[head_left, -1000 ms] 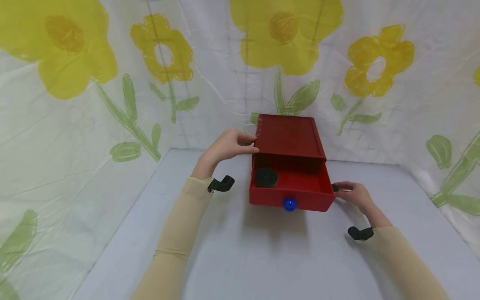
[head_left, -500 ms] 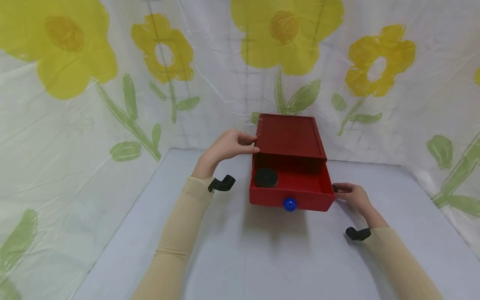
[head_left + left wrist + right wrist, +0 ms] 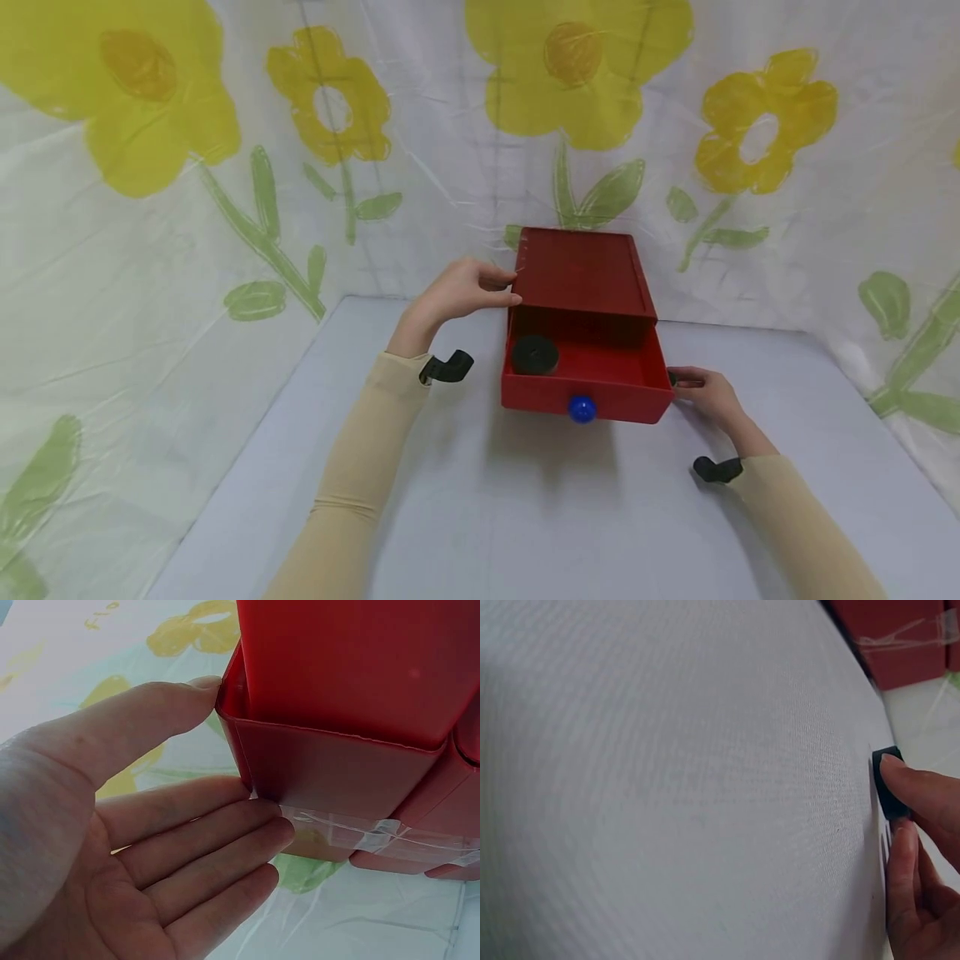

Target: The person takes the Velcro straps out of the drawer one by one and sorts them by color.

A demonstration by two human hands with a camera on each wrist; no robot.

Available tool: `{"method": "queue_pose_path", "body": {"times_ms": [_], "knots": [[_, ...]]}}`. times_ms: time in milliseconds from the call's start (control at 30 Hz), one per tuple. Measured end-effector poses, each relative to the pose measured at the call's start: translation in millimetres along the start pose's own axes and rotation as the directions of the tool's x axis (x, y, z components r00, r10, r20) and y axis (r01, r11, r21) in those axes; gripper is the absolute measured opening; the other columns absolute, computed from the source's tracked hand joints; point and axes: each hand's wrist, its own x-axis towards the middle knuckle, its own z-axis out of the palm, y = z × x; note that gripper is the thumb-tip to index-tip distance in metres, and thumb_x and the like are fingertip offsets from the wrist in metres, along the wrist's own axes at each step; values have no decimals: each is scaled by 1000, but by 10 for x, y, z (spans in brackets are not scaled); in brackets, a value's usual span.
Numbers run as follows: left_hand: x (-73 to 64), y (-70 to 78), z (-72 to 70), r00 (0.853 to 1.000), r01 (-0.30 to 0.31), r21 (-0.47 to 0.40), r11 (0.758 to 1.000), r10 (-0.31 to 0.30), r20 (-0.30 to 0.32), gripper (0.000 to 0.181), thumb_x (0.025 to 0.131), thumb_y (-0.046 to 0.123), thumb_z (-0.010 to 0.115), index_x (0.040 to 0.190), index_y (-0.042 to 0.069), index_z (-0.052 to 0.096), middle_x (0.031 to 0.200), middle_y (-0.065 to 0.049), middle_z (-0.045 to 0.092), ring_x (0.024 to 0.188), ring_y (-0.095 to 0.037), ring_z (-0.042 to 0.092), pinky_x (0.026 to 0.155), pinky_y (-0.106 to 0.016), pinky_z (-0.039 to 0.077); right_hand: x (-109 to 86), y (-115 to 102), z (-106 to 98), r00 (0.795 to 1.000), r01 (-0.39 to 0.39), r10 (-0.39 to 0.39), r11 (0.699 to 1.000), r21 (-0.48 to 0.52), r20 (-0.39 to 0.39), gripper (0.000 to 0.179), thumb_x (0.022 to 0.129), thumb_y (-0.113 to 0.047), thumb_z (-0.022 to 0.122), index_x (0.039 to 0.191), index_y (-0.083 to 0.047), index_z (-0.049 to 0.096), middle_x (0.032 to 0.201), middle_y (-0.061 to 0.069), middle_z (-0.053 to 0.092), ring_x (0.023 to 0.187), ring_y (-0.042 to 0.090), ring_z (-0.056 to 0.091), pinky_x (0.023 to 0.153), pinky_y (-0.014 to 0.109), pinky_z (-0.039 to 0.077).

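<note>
A red box stands at the back of the table, its drawer pulled out and a blue knob on the front. Inside the drawer, at the left, lies a black disc. My left hand touches the box's left side with straight fingers; in the left wrist view the thumb rests at its front edge. To the right of the drawer, my right hand pinches a small dark round-edged piece between thumb and fingers, low at the table. The drawer partly hides that piece in the head view.
The white table stretches in front of the box. Behind it hangs a white sheet printed with yellow flowers. In the left wrist view, clear tape runs across the red boxes.
My right hand has edged slightly left with the dark piece, which now shows less beside the drawer. My left hand, the box and the drawer stay put.
</note>
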Motion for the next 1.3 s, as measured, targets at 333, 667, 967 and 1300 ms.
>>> {"method": "queue_pose_path", "body": {"times_ms": [333, 667, 967, 1300], "knots": [[6, 15, 2, 1000, -3, 3, 1000, 3, -1, 52, 83, 40, 71, 129, 17, 61, 130, -1, 61, 116, -15, 58, 94, -35, 50, -7, -7, -14, 1000, 1, -1, 1000, -11, -9, 54, 92, -23, 62, 138, 0, 46, 131, 27, 52, 112, 37, 52, 89, 41, 51], [11, -25, 7, 1000, -3, 1, 1000, 3, 5, 53, 82, 42, 72, 129, 18, 61, 130, -1, 61, 116, -15, 59, 94, -35, 50, -25, 0, -21, 999, 46, -46, 998, -38, -5, 57, 90, -29, 65, 135, 2, 49, 128, 27, 55, 110, 37, 55, 87, 39, 51], [11, 2, 13, 1000, -9, -17, 1000, 9, 5, 52, 83, 38, 72, 129, 16, 61, 130, -2, 61, 117, -16, 59, 95, -35, 50, -126, -76, -172, 999, -10, 12, 999, -49, 43, 68, 91, -42, 60, 138, 4, 43, 133, 29, 50, 114, 40, 55, 89, 45, 52], [-9, -4, -14, 1000, 7, -21, 1000, -7, 5, 52, 83, 40, 71, 130, 18, 61, 130, -1, 60, 118, -15, 57, 96, -35, 49, -343, -303, -428, 999, -31, 32, 998, -46, 32, 77, 89, -54, 56, 141, 2, 41, 137, 29, 47, 122, 43, 46, 97, 58, 42]]}}
